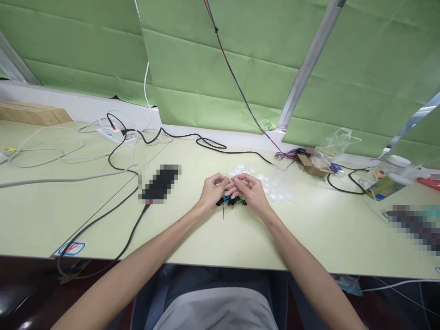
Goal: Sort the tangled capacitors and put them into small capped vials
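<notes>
Pale green sheeting, creased in long horizontal folds (220, 82), covers the wall before me, split by slanting metal strips (307, 68). Below it runs a smooth, cream-yellow tabletop (192, 238), with a seam crossing it toward the left. A squared block of light, grained wood (34, 113) sits at the far left, and a slim black rubbery cable (237, 151) loops along the back from near a white plastic power strip (117, 136). A dark flat slab (160, 184), too blurred to make out, lies left of the hands. On the right, crinkled clear plastic film (338, 141) rises from a small open brown cardboard box (312, 169).

The left hand (212, 190) and right hand (253, 192) meet near the middle, fingers curled inward, fingertips close together; I can't tell what, if anything, they pinch. Small black pieces with blue and green bits (235, 200) lie just beneath them, partly hidden, a thin dark wire (223, 213) poking toward the person. Translucent white round discs (275, 196) spread on the tabletop just beyond and beside the right hand.
</notes>
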{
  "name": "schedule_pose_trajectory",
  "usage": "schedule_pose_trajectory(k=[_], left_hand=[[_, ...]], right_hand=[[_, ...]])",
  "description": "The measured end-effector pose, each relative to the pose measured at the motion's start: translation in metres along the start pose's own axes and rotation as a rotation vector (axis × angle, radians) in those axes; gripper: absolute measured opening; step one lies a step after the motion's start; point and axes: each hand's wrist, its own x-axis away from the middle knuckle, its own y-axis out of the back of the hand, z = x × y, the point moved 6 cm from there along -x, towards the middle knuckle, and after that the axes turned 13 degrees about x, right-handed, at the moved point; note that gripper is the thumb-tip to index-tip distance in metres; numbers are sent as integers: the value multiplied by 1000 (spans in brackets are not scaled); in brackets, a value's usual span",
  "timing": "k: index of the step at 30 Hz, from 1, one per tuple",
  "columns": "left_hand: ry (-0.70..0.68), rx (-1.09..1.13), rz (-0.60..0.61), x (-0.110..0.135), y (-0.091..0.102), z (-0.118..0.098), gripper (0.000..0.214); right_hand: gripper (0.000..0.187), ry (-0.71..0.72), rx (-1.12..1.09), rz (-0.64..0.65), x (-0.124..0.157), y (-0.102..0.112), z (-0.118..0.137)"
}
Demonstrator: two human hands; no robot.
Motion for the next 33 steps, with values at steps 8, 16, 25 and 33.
schedule_pose_trajectory(k=[8,16,25,33], left_hand=[[89,180,26,3,-6,2,40],[89,180,76,3,-9,6,44],[61,140,106,5,-11,3,40],[44,125,113,5,-11,2,38]], right_hand=[[26,36,206,-103,1,9,2],[25,174,545,-292,9,14,14],[28,260,625,-365,13,13,21],[23,118,358,-290,9,13,12]])
